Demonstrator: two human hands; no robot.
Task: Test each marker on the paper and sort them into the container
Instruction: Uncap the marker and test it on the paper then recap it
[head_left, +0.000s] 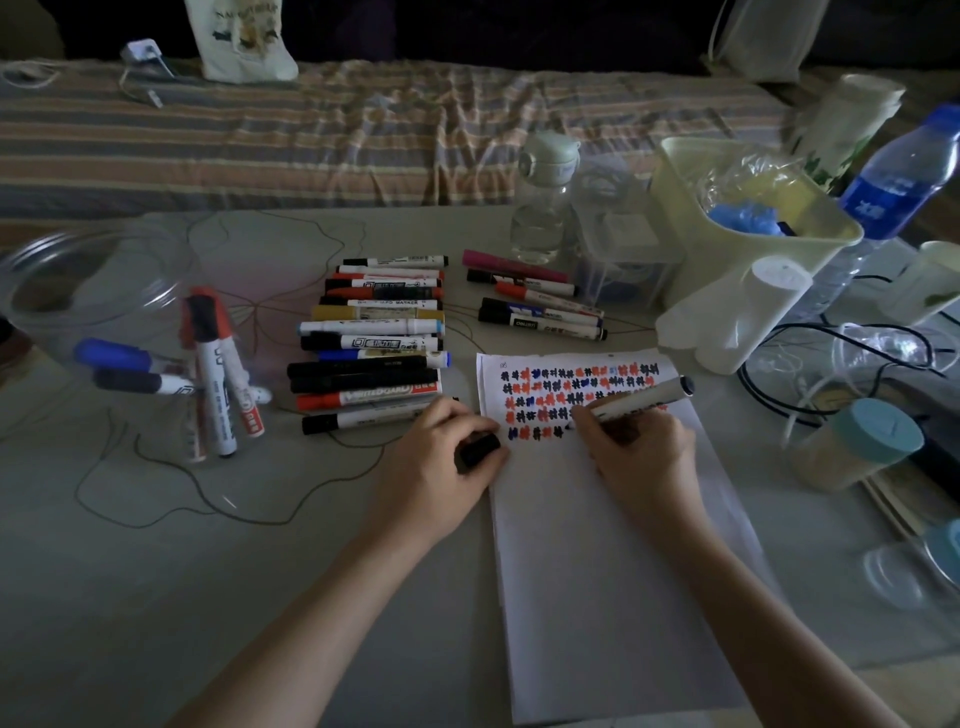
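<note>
Right hand (636, 447) writing on the paper (597, 545), left hand (441, 462) clutching a black cap (479, 450).

The right hand grips a white-barrelled marker (631, 401), tip down at the end of the lowest row of red, blue and black test marks (the tip itself is hard to see in the dim light). The left hand curls round the cap at the paper's left edge. Untested markers lie in a stack (371, 338) on the desk (156, 571), a smaller group (535, 296) beside it. Far left, the clear container (78, 291) holds several markers, its rim barely showing.
</note>
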